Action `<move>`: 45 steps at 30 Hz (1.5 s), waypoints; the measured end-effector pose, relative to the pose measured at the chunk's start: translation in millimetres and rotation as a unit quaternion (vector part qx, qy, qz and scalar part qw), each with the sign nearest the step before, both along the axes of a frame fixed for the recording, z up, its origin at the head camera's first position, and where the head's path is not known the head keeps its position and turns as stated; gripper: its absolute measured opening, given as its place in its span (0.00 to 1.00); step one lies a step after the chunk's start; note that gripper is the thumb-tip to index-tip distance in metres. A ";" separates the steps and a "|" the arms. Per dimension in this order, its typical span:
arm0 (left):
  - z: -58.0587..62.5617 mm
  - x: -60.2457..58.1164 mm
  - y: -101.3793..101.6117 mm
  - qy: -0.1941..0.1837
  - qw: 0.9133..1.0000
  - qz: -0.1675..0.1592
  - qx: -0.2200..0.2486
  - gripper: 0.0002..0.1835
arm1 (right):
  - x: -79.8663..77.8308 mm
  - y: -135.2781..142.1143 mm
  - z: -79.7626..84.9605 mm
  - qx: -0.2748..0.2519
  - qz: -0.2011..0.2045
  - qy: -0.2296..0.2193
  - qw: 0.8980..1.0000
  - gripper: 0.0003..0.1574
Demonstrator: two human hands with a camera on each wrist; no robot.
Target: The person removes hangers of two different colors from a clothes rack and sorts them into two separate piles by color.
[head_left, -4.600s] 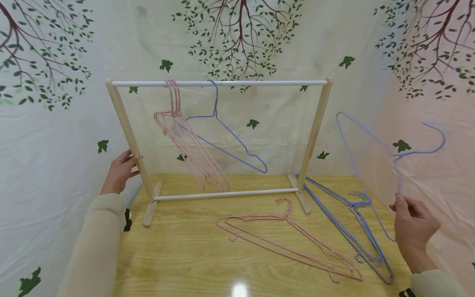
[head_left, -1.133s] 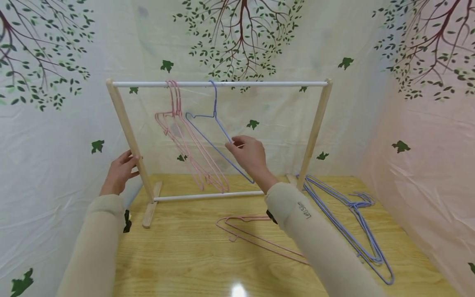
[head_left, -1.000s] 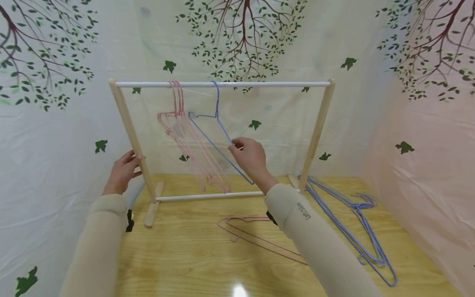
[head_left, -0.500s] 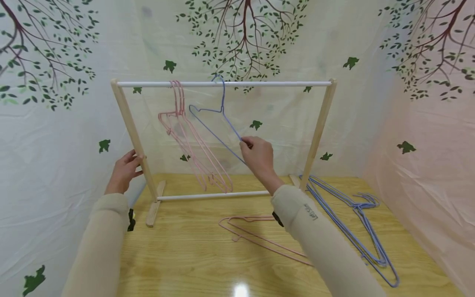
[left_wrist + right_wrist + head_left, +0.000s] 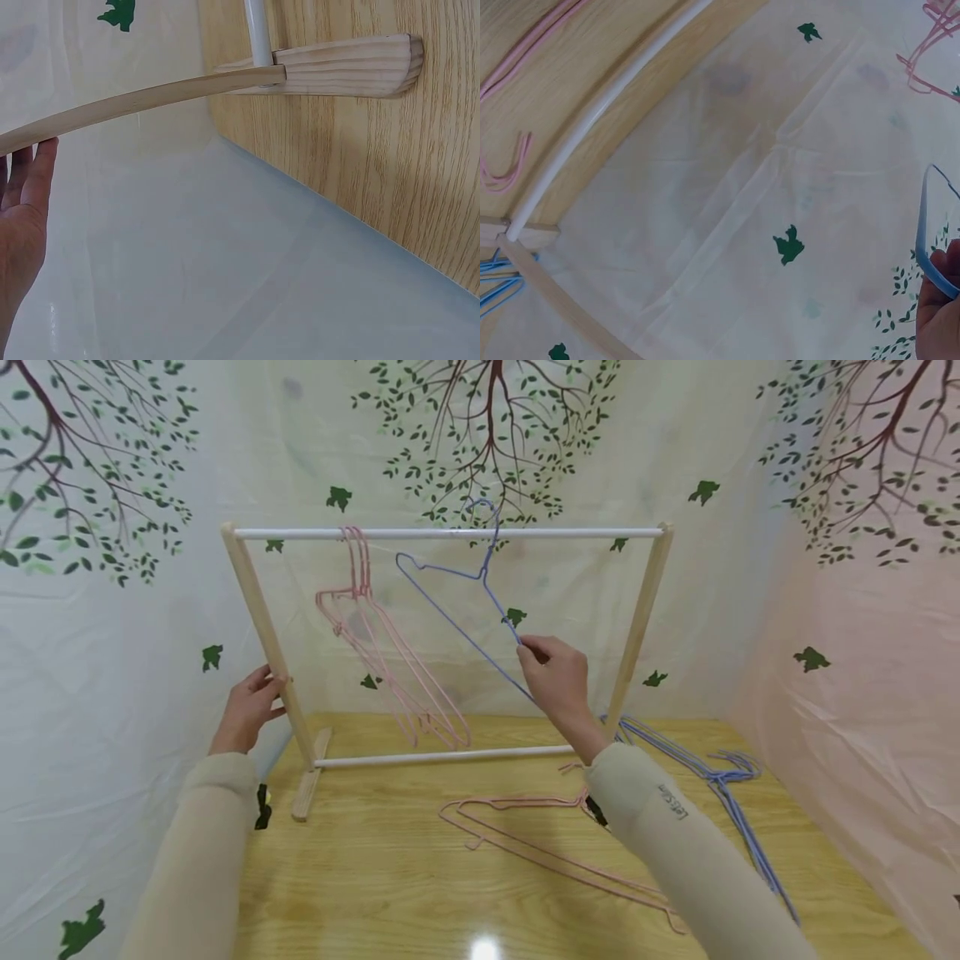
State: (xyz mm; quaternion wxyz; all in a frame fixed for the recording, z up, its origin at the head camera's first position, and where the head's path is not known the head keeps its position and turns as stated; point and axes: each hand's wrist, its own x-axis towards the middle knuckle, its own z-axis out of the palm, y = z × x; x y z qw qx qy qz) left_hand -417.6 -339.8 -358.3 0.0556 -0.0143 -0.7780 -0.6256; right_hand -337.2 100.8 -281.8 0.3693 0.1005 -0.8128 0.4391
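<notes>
My right hand [image 5: 555, 681] pinches the sloping arm of a blue wire hanger [image 5: 457, 627]. The hanger's hook stands above the white top rail [image 5: 570, 533] of a small wooden clothes rack, and its neck overlaps the rail in the head view. My fingers and sleeve hide its lower right corner. In the right wrist view only a piece of the blue hanger [image 5: 922, 217] shows beside the fingers. My left hand [image 5: 247, 706] holds the rack's left post [image 5: 258, 610] about halfway up. Several pink hangers [image 5: 363, 577] hang on the rail, left of the blue one.
A pink hanger pair [image 5: 517, 802] lies on the wooden table [image 5: 360, 877] before the rack, partly behind my right sleeve. Several blue hangers [image 5: 723, 777] lie stacked at the right, by the rack's right foot. Printed sheets [image 5: 862, 693] enclose the table.
Earlier, my right hand held a different blue hanger at the right; it then took the hanging blue one. That hanger has risen and moved right, its hook lifted over the rail. Left hand stays.
</notes>
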 end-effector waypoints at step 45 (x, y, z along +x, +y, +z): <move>-0.6 2.2 -1.9 0.010 1.000 -0.007 -0.021 0.35 | 100.2 145.0 -57.7 -0.040 -0.052 0.099 0.993 0.08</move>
